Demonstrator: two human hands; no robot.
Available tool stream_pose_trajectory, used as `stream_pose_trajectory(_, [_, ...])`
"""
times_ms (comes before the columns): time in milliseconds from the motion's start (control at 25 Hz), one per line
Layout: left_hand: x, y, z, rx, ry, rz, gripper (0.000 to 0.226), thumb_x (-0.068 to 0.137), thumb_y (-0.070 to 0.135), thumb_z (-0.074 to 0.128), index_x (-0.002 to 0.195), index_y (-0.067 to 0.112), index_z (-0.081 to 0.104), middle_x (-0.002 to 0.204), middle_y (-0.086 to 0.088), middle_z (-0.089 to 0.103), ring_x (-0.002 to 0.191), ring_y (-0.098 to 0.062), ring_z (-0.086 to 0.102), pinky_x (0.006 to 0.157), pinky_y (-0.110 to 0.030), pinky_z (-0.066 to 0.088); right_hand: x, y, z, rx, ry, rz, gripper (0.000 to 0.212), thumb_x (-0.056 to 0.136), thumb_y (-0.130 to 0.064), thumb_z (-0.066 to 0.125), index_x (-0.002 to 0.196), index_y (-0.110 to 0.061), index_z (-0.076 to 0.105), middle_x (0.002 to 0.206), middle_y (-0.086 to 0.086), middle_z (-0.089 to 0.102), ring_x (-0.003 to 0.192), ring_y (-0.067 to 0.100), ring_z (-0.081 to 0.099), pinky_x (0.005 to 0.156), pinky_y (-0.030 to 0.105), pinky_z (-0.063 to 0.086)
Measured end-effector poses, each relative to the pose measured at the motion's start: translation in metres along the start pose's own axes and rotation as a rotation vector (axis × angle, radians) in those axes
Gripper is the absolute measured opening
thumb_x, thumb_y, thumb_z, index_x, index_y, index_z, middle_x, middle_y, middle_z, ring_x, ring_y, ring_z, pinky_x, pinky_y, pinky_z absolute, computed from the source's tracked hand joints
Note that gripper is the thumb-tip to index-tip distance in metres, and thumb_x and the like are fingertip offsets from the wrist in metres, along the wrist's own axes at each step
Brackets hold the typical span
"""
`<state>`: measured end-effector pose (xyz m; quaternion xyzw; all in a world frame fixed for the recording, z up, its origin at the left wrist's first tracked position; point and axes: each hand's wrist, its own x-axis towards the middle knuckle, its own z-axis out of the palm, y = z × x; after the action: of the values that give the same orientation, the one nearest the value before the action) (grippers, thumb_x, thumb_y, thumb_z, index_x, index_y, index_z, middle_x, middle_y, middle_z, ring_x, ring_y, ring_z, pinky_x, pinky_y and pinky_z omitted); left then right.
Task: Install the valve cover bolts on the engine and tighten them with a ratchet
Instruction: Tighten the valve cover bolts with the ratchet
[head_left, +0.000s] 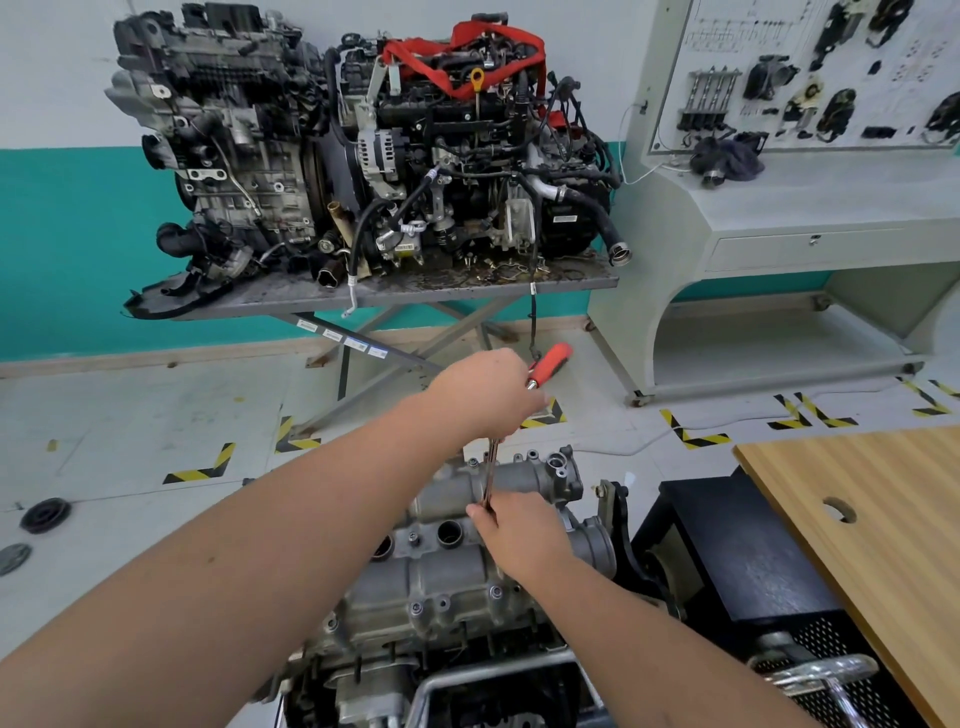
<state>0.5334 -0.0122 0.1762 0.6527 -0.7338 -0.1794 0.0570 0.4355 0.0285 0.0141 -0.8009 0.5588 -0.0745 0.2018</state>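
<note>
At the near centre of the scene, the engine (457, 566) stands with its grey valve cover (498, 486) on top, the cover's far edge lined with small bolts (532, 455). Open floor (156, 415) is seen to the left and beyond the engine; on the right, room is closed in by a black cabinet (737, 561) and a wooden bench (872, 519) just beside it.

The ratchet (540, 379), with its red handle pointing far and right, is gripped by the left hand (488, 392), whose fingers are curled around the tool near its head. A long thin extension bar (491, 473) runs down from it to the valve cover. The lower part of the bar is pinched by the right hand (519, 535), whose fingers (480, 514) are closed together on it; the bar's tip is hidden behind that hand.

Further off, two more engines (363, 150) are carried on a grey scissor-leg stand (374, 296) against a teal and white wall. A pale training board (810, 78) hung with parts is set at the far right. Black discs (44, 514) are left on the floor at the left.
</note>
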Motion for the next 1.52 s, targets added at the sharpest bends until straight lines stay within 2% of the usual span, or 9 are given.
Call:
stream_pose_trajectory(120, [-0.002,0.005,-0.004,0.338,0.127,0.150,0.036,0.096,0.053,0.049,0.076,0.023,0.052,0.073,0.001,0.055,0.069,-0.023,0.058,0.055,-0.030,0.041,0.000,-0.001,0.000,0.003,0.010,0.019,0.044,0.101,-0.048,0.043,0.064,-0.025,0.037,0.061,-0.008,0.044,0.064,0.018,0.049,0.059,0.030,0.034])
stream_pose_trajectory(320, [-0.015,-0.004,0.028,0.268,0.216,0.464,0.037,0.094,0.053,0.053,0.078,0.020,0.053,0.074,0.002,0.058,0.070,-0.025,0.055,0.060,-0.033,0.047,-0.003,0.015,-0.027,-0.007,-0.016,-0.066,0.011,0.092,-0.010,0.052,0.081,-0.009,0.056,0.086,0.000,0.062,0.090,0.019,0.060,0.070,0.026,0.041])
stream_pose_trajectory(520, [-0.021,-0.014,0.049,-0.038,0.589,0.728,0.042,0.071,0.024,0.087,0.056,0.009,0.050,0.055,-0.001,0.050,0.052,-0.022,0.044,0.053,-0.023,0.035,0.000,0.034,-0.110,0.401,0.377,-0.103,0.035,0.092,0.002,0.056,0.122,-0.014,0.064,0.111,-0.005,0.066,0.100,0.011,0.062,0.086,0.032,0.053])
stream_pose_trajectory(760, [-0.026,-0.025,0.045,-0.388,0.432,0.575,0.037,0.066,0.012,0.088,0.061,0.008,0.052,0.060,0.004,0.045,0.056,-0.013,0.039,0.054,-0.023,0.036,-0.008,0.001,-0.164,-0.207,0.256,-0.730,0.066,0.080,0.007,0.058,0.141,-0.018,0.055,0.134,0.010,0.057,0.115,0.031,0.057,0.088,0.040,0.051])
stream_pose_trajectory(920, [-0.022,-0.029,0.045,-0.194,0.476,0.622,0.016,0.077,-0.010,0.063,0.090,-0.001,0.067,0.083,-0.008,0.064,0.080,-0.012,0.058,0.066,-0.009,0.036,-0.006,-0.031,-0.184,-0.538,0.031,-0.854,0.065,0.087,-0.002,0.053,0.145,-0.033,0.050,0.150,0.010,0.045,0.125,0.032,0.046,0.096,0.048,0.045])
stream_pose_trajectory(1080, [-0.030,-0.037,0.049,-0.585,0.393,0.463,0.042,0.081,-0.023,0.052,0.102,0.014,0.051,0.093,0.010,0.047,0.093,0.006,0.059,0.076,0.002,0.039,0.000,-0.052,-0.189,-0.696,-0.092,-0.902,0.047,0.101,-0.022,0.046,0.146,-0.039,0.047,0.160,0.003,0.032,0.140,0.026,0.033,0.100,0.044,0.044])
stream_pose_trajectory(1200, [-0.030,-0.046,0.059,-0.567,0.220,0.143,0.034,0.097,-0.013,0.043,0.109,0.018,0.049,0.091,-0.003,0.051,0.087,-0.004,0.054,0.078,-0.006,0.040,-0.003,-0.061,-0.179,-0.769,-0.123,-0.901,0.034,0.105,-0.036,0.040,0.135,-0.034,0.057,0.142,-0.003,0.051,0.129,0.020,0.047,0.090,0.040,0.051])
stream_pose_trajectory(1320, [-0.031,-0.054,0.092,-0.356,0.033,0.206,0.029,0.104,0.003,0.036,0.081,0.018,0.045,0.076,0.002,0.043,0.065,-0.004,0.037,0.063,-0.006,0.036,-0.007,-0.071,-0.159,-0.738,-0.177,-0.692,0.025,0.105,-0.037,0.037,0.096,-0.022,0.056,0.093,-0.002,0.061,0.092,0.024,0.061,0.067,0.037,0.049])
stream_pose_trajectory(1520, [-0.038,-0.076,0.130,-0.231,0.139,0.237,0.025,0.101,0.033,0.051,0.083,0.016,0.051,0.075,-0.002,0.051,0.060,-0.009,0.045,0.061,-0.034,0.038,0.004,-0.066,-0.144,0.011,-0.192,-0.209,0.031,0.103,-0.034,0.043,0.080,-0.017,0.053,0.069,0.000,0.069,0.073,0.020,0.066,0.060,0.032,0.047])
